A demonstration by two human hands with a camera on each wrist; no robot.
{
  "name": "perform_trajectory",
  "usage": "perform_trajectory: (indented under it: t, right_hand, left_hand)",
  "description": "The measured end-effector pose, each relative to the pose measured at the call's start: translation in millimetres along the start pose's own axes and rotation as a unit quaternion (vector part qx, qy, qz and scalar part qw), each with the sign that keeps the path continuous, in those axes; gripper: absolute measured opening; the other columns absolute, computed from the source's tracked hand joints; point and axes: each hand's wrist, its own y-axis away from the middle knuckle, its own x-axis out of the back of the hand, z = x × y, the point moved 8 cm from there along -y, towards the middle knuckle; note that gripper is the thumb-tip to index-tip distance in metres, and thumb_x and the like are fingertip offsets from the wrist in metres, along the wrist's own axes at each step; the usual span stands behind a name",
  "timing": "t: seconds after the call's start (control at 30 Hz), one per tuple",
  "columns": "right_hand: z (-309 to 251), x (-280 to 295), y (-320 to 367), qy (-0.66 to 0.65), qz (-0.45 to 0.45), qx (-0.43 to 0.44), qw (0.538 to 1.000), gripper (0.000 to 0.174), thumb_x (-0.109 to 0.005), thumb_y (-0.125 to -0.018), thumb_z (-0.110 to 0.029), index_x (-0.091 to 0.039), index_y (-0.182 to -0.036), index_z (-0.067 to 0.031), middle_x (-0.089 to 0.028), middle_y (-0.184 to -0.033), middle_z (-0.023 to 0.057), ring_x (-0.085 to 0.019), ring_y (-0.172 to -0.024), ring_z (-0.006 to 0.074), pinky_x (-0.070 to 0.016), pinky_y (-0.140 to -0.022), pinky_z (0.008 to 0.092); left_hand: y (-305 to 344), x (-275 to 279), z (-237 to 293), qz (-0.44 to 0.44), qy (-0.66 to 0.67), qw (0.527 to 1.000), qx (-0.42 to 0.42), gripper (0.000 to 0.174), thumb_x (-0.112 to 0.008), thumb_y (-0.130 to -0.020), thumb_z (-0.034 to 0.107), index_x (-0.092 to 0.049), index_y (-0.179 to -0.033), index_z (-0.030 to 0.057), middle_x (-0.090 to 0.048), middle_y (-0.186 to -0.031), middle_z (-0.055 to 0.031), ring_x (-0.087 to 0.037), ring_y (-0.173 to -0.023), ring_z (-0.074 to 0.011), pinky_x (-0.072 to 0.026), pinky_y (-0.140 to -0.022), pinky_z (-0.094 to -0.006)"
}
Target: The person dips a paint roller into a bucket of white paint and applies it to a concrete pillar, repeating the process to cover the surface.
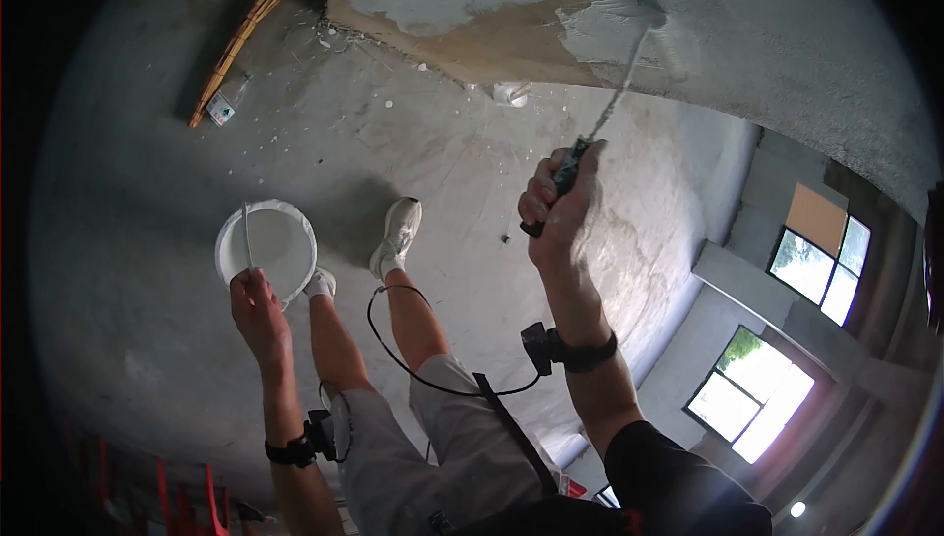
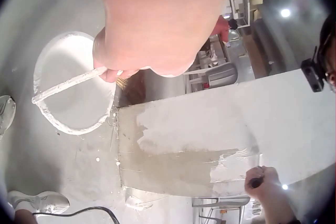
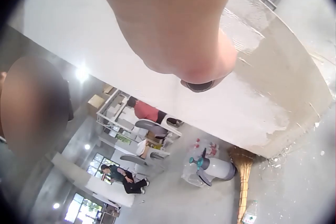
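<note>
In the head view my right hand (image 1: 565, 202) grips the dark handle of a tool (image 1: 624, 84) whose far end touches the pale wet coating on the wall (image 1: 708, 34). A brown uncoated patch (image 1: 501, 39) lies left of the tool. My left hand (image 1: 264, 325) holds the handle of a round white bucket (image 1: 313, 251) beside my legs. In the left wrist view the bucket's white-smeared handle (image 2: 68, 85) runs into the fingers of my left hand (image 2: 152, 24). The right wrist view shows my right hand (image 3: 178, 40) round the handle end (image 3: 200, 86); the tool's blade is hidden there.
A straw broom (image 1: 236, 54) lies on the floor at upper left, near a small card (image 1: 219, 109). A small white container (image 1: 511, 93) stands by the wall's base. A sprayer bottle (image 3: 218, 168) and people near chairs show in the right wrist view. A black cable hangs by my legs.
</note>
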Motion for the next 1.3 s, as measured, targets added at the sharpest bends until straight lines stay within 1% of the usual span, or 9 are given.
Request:
perform_trajectory:
  t: [0.1, 0.23, 0.47, 0.53, 0.63, 0.83, 0.93, 1.07, 1.3]
  right_hand:
    - [-27, -4, 15, 0.009, -0.017, 0.06, 0.998, 0.051, -0.036, -0.091, -0.06, -0.043, -0.075, -0.0115, -0.032, -0.05, -0.0019, -0.025, -0.034, 0.0076, -0.0229, -0.032, 0.0219]
    - [-26, -4, 5, -0.004, -0.031, 0.077, 0.997, 0.052, -0.036, -0.091, -0.06, -0.041, -0.074, -0.0116, -0.033, -0.051, -0.0017, -0.026, -0.034, 0.0082, -0.0233, -0.032, 0.0225]
    - [48, -37, -32, 0.008, -0.068, -0.019, 0.997, 0.053, -0.037, -0.091, -0.06, -0.039, -0.075, -0.0099, -0.033, -0.049, -0.0007, -0.029, -0.034, 0.0099, -0.025, -0.032, 0.0252]
    - [64, -51, -45, 0.012, -0.076, 0.0, 0.997, 0.052, -0.036, -0.092, -0.059, -0.037, -0.074, -0.0099, -0.033, -0.049, -0.0005, -0.03, -0.035, 0.01, -0.0259, -0.032, 0.0257]
    - [89, -58, -63, 0.002, -0.059, -0.003, 0.998, 0.051, -0.036, -0.092, -0.058, -0.036, -0.073, -0.0101, -0.033, -0.049, -0.0005, -0.03, -0.035, 0.0104, -0.0262, -0.032, 0.0259]
    - [134, -49, -82, -0.031, -0.024, -0.112, 0.993, 0.053, -0.036, -0.091, -0.061, -0.037, -0.07, -0.0113, -0.031, -0.049, -0.0013, -0.027, -0.034, 0.0106, -0.0225, -0.033, 0.0255]
    - [119, -39, -75, -0.01, -0.027, -0.092, 0.995, 0.054, -0.036, -0.09, -0.062, -0.038, -0.069, -0.0117, -0.031, -0.049, -0.0016, -0.025, -0.035, 0.0104, -0.0211, -0.034, 0.0251]
    - [67, -30, -40, -0.039, -0.036, -0.042, 0.998, 0.053, -0.038, -0.089, -0.062, -0.041, -0.072, -0.0119, -0.031, -0.05, -0.003, -0.024, -0.034, 0.009, -0.02, -0.033, 0.0239]
    - [-33, -18, -7, -0.05, -0.054, 0.132, 0.989, 0.053, -0.033, -0.092, -0.059, -0.046, -0.073, -0.0118, -0.03, -0.048, -0.0023, -0.024, -0.034, 0.0084, -0.0203, -0.032, 0.023]
  left_hand:
    - [-6, 7, -3, 0.003, 0.012, 1.0, -0.007, 0.021, -0.051, -0.093, 0.026, -0.051, -0.092, 0.0053, -0.04, -0.073, 0.0044, -0.035, -0.064, -0.0039, -0.0317, -0.055, -0.02]
    - [-7, 13, -5, 0.024, 0.015, 1.0, 0.008, 0.02, -0.051, -0.093, 0.025, -0.051, -0.092, 0.0053, -0.04, -0.073, 0.0043, -0.035, -0.064, -0.0039, -0.0319, -0.055, -0.0199]
    - [-8, 13, -8, 0.011, 0.014, 1.0, 0.017, 0.019, -0.053, -0.092, 0.024, -0.051, -0.093, 0.0056, -0.038, -0.073, 0.0051, -0.034, -0.063, -0.0032, -0.0308, -0.055, -0.0197]
    - [-7, 13, -12, 0.012, 0.017, 1.0, 0.019, 0.017, -0.053, -0.093, 0.023, -0.05, -0.092, 0.0058, -0.036, -0.071, 0.0059, -0.033, -0.063, -0.0024, -0.0291, -0.054, -0.019]
    - [-6, 11, -15, -0.014, 0.021, 1.0, 0.006, 0.021, -0.052, -0.092, 0.026, -0.051, -0.093, 0.0049, -0.041, -0.075, 0.0037, -0.036, -0.066, -0.0046, -0.0331, -0.057, -0.0209]
    - [-5, 10, -19, -0.014, 0.015, 1.0, 0.017, 0.021, -0.052, -0.092, 0.026, -0.051, -0.093, 0.0049, -0.04, -0.075, 0.004, -0.036, -0.066, -0.0045, -0.0327, -0.057, -0.0205]
    - [-4, 12, -18, -0.003, 0.019, 0.999, 0.029, 0.021, -0.052, -0.092, 0.026, -0.05, -0.092, 0.0047, -0.041, -0.074, 0.0041, -0.036, -0.065, -0.0044, -0.032, -0.057, -0.02]
    - [-5, 16, -17, -0.002, 0.001, 1.0, 0.003, 0.022, -0.051, -0.093, 0.026, -0.05, -0.09, 0.0045, -0.04, -0.072, 0.0039, -0.035, -0.063, -0.0046, -0.0316, -0.055, -0.0205]
    - [-9, 21, -15, 0.005, -0.013, 1.0, -0.015, 0.025, -0.051, -0.093, 0.028, -0.051, -0.091, 0.0036, -0.041, -0.071, 0.0028, -0.036, -0.062, -0.0058, -0.0323, -0.054, -0.0217]
